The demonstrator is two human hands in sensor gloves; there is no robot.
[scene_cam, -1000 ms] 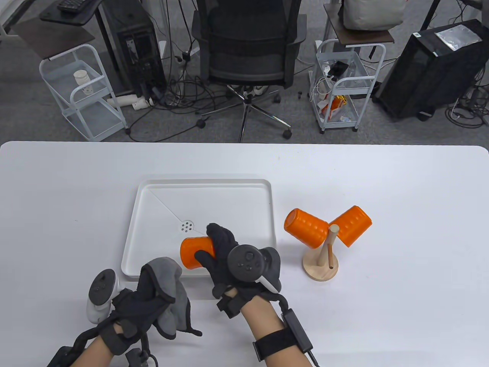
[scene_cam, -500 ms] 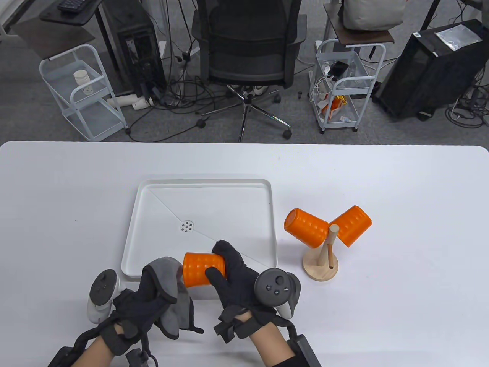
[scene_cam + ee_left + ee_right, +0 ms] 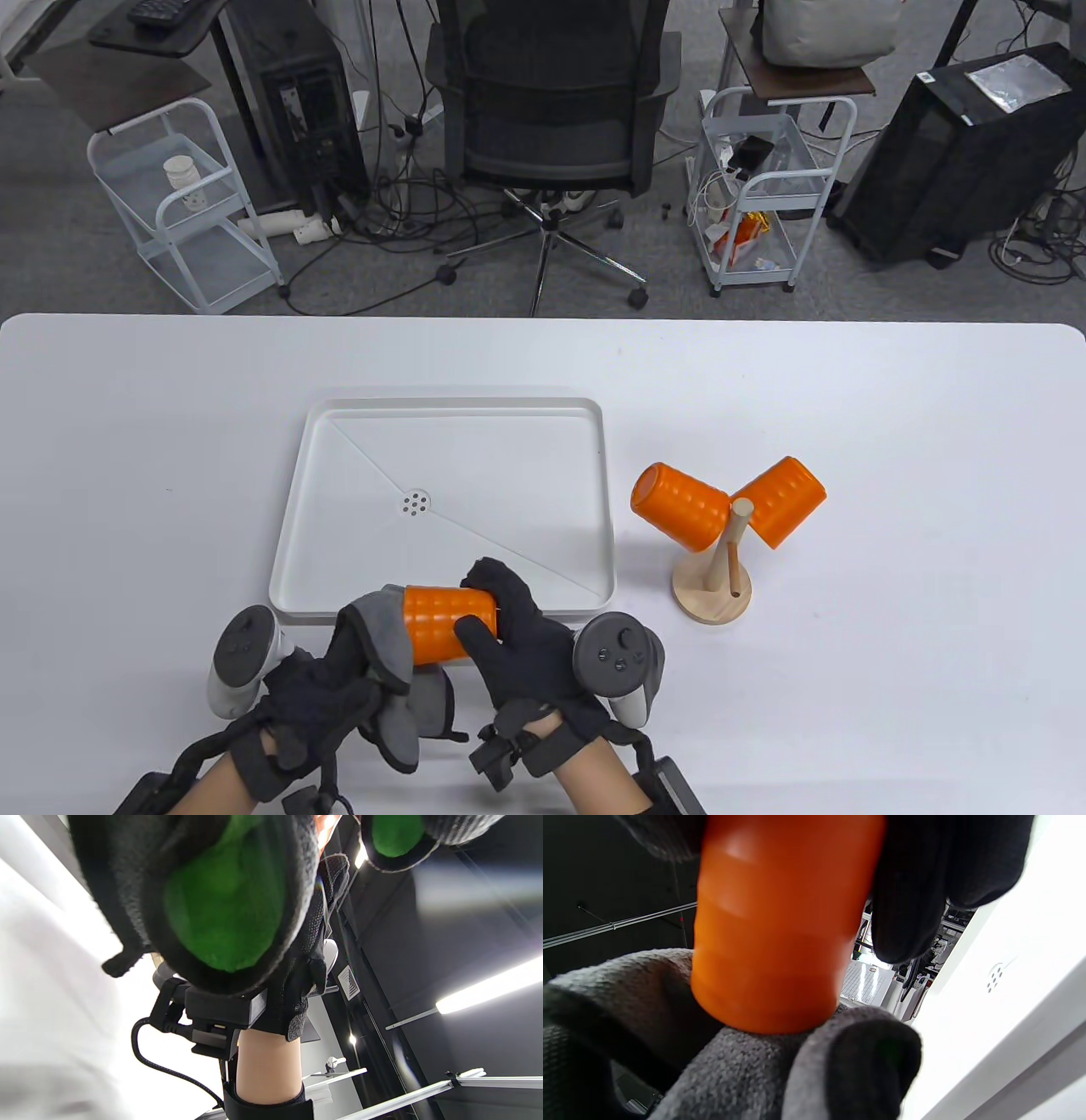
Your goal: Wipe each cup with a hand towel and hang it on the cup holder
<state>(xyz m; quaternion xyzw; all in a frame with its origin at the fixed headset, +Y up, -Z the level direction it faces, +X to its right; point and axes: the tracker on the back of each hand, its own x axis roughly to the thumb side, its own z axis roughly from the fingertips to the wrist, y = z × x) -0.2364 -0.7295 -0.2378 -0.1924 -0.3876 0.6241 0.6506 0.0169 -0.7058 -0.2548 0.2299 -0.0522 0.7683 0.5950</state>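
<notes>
My right hand [image 3: 501,628] grips an orange cup [image 3: 445,624] lying sideways over the tray's front edge. My left hand [image 3: 339,688] holds a grey hand towel [image 3: 386,632] and cups it round the cup's left end. In the right wrist view the orange cup [image 3: 776,925] fills the middle, with the towel [image 3: 738,1069] wrapped under its end and my fingers [image 3: 916,887] beside it. The left wrist view shows only my gloved left hand [image 3: 220,899] close up. A wooden cup holder [image 3: 717,577] at the right carries two orange cups [image 3: 683,505] [image 3: 779,501] on its pegs.
A white tray [image 3: 594,475] with a small drain lies in the middle of the white table [image 3: 891,407]. Beyond the far edge stand an office chair [image 3: 551,127], two white trolleys and computer towers on the floor.
My right hand lifted the cup out of the tray and drew it toward me. My left hand moved right with the towel and closed it on the cup's end.
</notes>
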